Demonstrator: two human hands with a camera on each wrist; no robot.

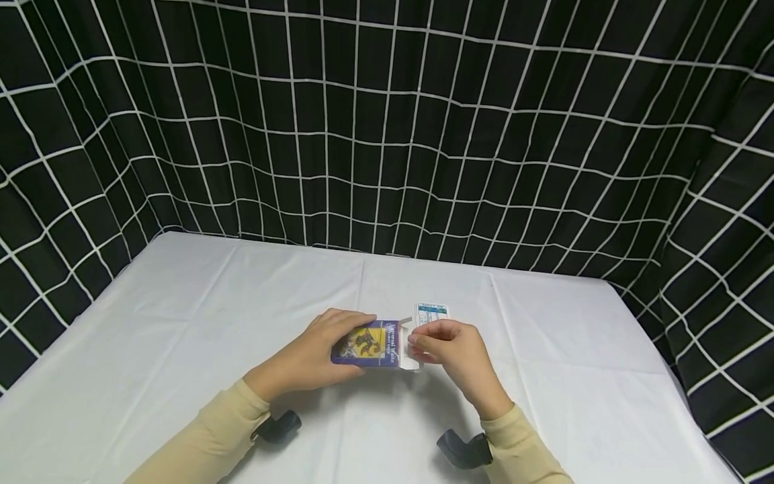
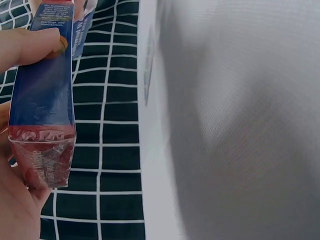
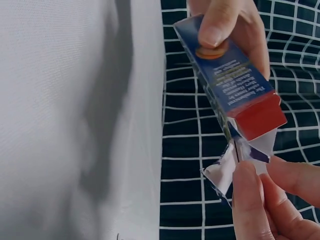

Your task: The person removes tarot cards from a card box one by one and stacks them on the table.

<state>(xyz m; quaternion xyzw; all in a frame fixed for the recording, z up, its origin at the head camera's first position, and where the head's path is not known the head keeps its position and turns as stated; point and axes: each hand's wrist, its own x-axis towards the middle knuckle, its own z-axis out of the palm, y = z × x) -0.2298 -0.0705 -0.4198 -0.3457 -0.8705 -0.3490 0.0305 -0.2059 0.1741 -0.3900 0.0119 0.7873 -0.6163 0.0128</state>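
A blue and purple tarot card box [image 1: 366,344], with a yellow picture and the words "Universal Waite", is held above the table by my left hand [image 1: 314,349]. The thumb presses one narrow side of the box [image 2: 42,95], and its red end is wrapped in crinkled clear film. At the other end the box is open, with a red flap [image 3: 260,117] and white flaps sticking out. My right hand [image 1: 450,346] pinches a white flap there; its fingertips partly cover that end. Just behind the right hand lies a white and blue printed card [image 1: 432,310], partly hidden.
A white cloth covers the table [image 1: 199,323]. Black curtains with a white grid [image 1: 375,134] stand around its back and sides. Dark wrist mounts [image 1: 464,449] hang below both sleeves, close over the cloth.
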